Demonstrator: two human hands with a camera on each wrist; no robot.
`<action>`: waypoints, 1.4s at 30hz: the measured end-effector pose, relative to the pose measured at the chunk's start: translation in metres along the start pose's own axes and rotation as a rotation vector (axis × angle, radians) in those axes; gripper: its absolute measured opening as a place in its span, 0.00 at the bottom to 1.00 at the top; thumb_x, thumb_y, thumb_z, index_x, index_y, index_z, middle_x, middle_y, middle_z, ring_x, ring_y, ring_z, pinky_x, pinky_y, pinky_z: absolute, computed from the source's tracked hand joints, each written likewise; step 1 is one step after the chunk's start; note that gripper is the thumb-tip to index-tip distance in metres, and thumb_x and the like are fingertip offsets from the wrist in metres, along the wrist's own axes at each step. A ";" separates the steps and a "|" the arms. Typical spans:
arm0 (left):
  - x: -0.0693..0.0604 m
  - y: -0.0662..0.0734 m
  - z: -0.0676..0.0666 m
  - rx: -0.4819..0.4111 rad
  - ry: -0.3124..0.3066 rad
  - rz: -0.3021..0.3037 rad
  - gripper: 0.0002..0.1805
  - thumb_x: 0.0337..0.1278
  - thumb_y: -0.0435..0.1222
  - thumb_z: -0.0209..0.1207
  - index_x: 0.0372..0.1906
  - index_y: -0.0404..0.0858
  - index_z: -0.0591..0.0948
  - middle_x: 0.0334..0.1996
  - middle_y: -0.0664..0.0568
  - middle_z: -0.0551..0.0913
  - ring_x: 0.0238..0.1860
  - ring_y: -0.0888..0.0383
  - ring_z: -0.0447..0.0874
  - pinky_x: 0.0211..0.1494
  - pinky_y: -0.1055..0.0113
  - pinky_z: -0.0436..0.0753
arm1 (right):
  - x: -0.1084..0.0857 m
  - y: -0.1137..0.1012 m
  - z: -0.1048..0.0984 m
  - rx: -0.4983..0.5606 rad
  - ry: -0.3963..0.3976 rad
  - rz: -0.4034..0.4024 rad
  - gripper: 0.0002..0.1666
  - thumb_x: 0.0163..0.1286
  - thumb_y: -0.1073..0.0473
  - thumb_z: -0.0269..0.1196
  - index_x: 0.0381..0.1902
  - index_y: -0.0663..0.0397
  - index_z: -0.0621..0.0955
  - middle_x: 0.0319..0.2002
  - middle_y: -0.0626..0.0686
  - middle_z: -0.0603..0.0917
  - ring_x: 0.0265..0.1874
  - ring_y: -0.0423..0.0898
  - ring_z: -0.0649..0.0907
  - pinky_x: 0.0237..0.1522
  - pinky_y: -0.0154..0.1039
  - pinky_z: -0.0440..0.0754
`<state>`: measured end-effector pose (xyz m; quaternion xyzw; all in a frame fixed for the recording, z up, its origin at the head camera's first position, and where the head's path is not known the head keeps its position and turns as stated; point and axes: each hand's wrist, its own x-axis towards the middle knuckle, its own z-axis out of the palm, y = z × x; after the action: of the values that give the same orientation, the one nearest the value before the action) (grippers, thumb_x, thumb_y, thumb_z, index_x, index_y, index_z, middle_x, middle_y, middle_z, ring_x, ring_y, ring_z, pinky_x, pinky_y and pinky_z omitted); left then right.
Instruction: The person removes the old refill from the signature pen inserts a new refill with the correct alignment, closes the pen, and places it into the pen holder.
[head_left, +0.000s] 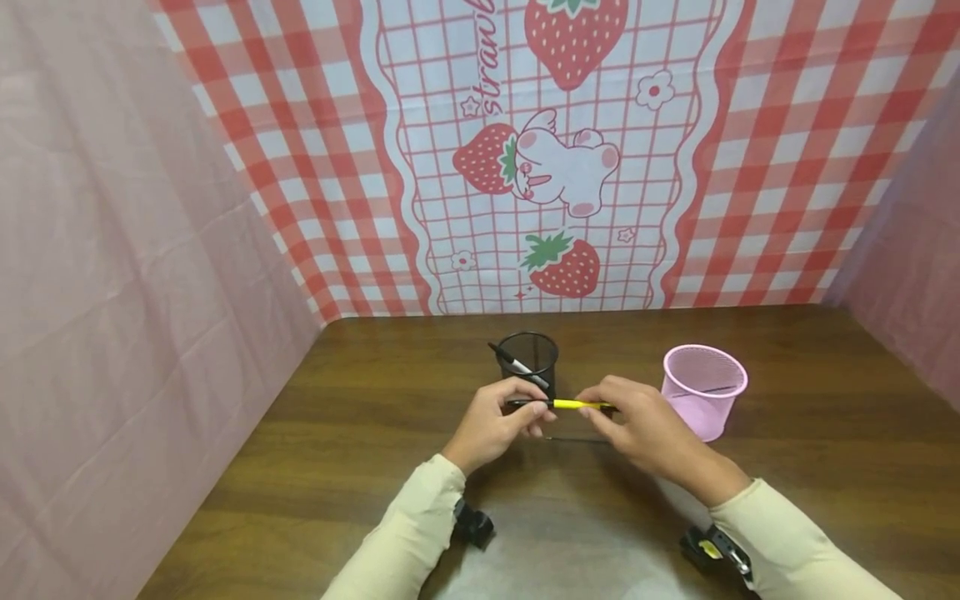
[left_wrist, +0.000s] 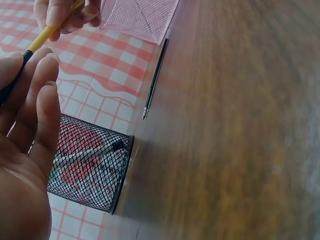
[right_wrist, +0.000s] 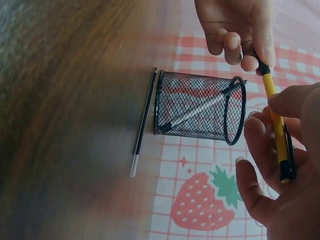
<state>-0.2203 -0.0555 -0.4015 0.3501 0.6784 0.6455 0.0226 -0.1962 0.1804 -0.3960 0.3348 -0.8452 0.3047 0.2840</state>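
A yellow ballpoint pen with a black grip and black clip [head_left: 567, 404] is held level between both hands above the table. My left hand [head_left: 491, 425] pinches its black grip end, and my right hand [head_left: 641, 423] holds the yellow barrel near the clip end. Below the hands, a thin black ink refill [left_wrist: 156, 75] with a metal tip and a clear end lies on the table. Just beyond the left hand stands a black mesh pen cup [right_wrist: 195, 85], with a white and black pen [head_left: 525, 369] leaning inside it.
To the right of the right hand stands a pink mesh pen cup [head_left: 701, 417], with a thin dark line visible inside. The brown wooden table [head_left: 337, 467] ends at a red-and-white checked strawberry cloth [head_left: 360, 250] behind. Pink curtains [head_left: 135, 292] hang at both sides.
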 end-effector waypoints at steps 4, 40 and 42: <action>0.000 -0.002 0.000 -0.011 -0.002 0.011 0.05 0.68 0.23 0.57 0.44 0.24 0.79 0.34 0.30 0.86 0.26 0.50 0.83 0.35 0.42 0.86 | 0.000 -0.001 -0.001 -0.002 -0.013 -0.008 0.10 0.61 0.68 0.71 0.39 0.51 0.87 0.33 0.38 0.83 0.29 0.34 0.77 0.30 0.34 0.78; 0.003 -0.030 -0.003 -0.040 -0.012 0.023 0.06 0.69 0.24 0.57 0.46 0.25 0.79 0.36 0.31 0.86 0.24 0.54 0.83 0.34 0.49 0.88 | -0.001 -0.001 0.000 0.013 -0.044 0.038 0.11 0.59 0.68 0.73 0.38 0.51 0.84 0.34 0.41 0.85 0.30 0.34 0.80 0.30 0.35 0.83; 0.004 -0.030 -0.003 -0.039 -0.015 0.030 0.06 0.69 0.24 0.56 0.46 0.25 0.79 0.36 0.30 0.86 0.24 0.52 0.83 0.33 0.47 0.88 | -0.001 -0.001 0.000 0.011 -0.035 0.039 0.13 0.57 0.68 0.74 0.37 0.51 0.83 0.32 0.41 0.84 0.29 0.34 0.80 0.29 0.34 0.82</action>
<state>-0.2378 -0.0538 -0.4261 0.3645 0.6603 0.6561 0.0249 -0.1946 0.1797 -0.3966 0.3250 -0.8547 0.3091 0.2613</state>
